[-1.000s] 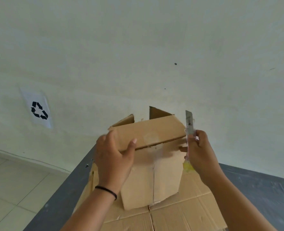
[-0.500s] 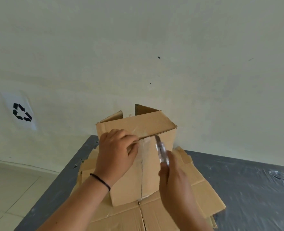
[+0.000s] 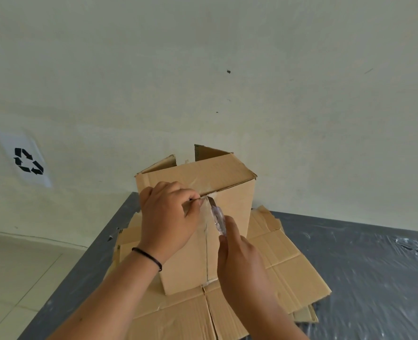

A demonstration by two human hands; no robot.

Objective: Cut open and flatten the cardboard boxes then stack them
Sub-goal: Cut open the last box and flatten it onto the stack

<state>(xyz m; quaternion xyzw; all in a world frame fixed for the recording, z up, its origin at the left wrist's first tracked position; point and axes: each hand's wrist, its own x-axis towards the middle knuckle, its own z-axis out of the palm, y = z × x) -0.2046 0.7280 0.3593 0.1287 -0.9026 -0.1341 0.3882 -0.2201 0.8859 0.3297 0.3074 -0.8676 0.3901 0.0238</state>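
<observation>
A brown cardboard box (image 3: pixel 230 192) stands tipped toward me on a pile of flattened cardboard (image 3: pixel 284 268). My left hand (image 3: pixel 168 217) grips the box's near flap at the upper left, fingers curled over the taped seam. My right hand (image 3: pixel 239 256) holds a clear-handled utility knife (image 3: pixel 217 217), its blade tip at the top of the box's centre seam, close to my left fingertips. The far flaps of the box stand up open.
The cardboard lies on a dark grey table (image 3: pixel 374 266) covered in shiny plastic film. A recycling sign (image 3: pixel 27 161) hangs on the pale wall at left. Tiled floor (image 3: pixel 11 273) lies below the table's left edge.
My right hand has swung the knife from beside the box's right edge to the centre seam. My left hand slid from the flap's edge to the seam, and the box settled lower.
</observation>
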